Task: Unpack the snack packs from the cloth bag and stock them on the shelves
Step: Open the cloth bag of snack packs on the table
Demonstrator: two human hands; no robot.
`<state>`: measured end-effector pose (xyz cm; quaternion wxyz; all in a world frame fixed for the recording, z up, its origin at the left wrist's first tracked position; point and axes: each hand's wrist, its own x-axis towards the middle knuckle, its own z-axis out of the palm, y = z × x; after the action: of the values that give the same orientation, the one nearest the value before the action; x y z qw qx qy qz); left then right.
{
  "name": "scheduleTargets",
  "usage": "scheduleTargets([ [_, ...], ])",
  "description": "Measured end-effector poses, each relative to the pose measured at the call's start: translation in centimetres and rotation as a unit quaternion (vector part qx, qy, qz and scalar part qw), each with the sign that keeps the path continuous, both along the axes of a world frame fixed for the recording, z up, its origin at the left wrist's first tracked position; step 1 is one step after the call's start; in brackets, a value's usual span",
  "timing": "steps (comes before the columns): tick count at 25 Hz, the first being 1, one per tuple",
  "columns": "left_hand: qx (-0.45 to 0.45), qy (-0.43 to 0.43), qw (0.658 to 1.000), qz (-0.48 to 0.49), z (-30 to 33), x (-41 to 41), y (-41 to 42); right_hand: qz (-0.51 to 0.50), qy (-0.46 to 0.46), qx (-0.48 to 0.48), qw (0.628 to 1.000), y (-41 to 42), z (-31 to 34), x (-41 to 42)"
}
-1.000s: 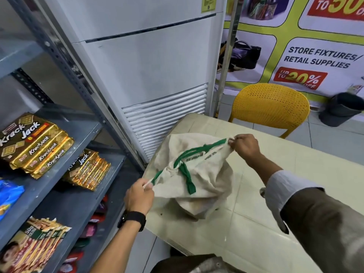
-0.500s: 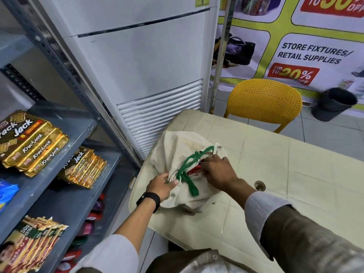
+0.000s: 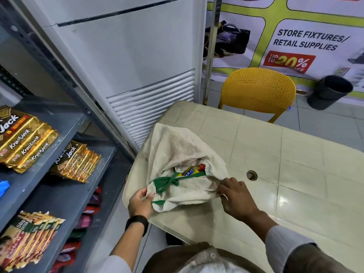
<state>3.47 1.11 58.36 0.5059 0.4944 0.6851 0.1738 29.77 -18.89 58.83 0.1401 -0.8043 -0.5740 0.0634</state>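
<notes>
Since half a second ago the right hand (image 3: 235, 196) has slid to the bag's right edge, spreading the mouth. The cloth bag (image 3: 177, 154) lies at centre frame on the table (image 3: 295, 164); the left hand (image 3: 140, 201) pinches its lower-left rim, right fingers curled on fabric, exposing a snack pack (image 3: 190, 171) for lifting toward the shelves (image 3: 65, 123) at left.

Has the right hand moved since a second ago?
Yes. The right hand came down from the lifted bag top toward the near table edge, now beside the hole.
</notes>
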Motion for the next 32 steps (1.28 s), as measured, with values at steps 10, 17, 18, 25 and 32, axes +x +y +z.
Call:
scheduleTargets([
  [10,0.158,0.154,0.938,-0.268,2.3,5.0,1.9,-0.028,-0.056,-0.151,0.986,13.2,5.4,-1.1],
  [17,0.075,0.021,0.959,-0.273,6.6,8.4,11.4,-0.142,0.035,0.038,0.988,15.5,7.4,2.5],
  [18,0.07,-0.026,0.965,-0.251,7.6,9.2,13.4,-0.153,0.022,0.042,0.987,16.1,7.7,3.3],
  [25,0.147,0.064,0.943,-0.292,8.8,17.5,26.0,-0.263,0.028,-0.07,0.962,25.2,7.0,8.1],
  [32,0.071,0.167,0.921,-0.346,0.8,20.1,29.4,-0.305,0.125,-0.171,0.928,28.3,2.0,11.1],
])
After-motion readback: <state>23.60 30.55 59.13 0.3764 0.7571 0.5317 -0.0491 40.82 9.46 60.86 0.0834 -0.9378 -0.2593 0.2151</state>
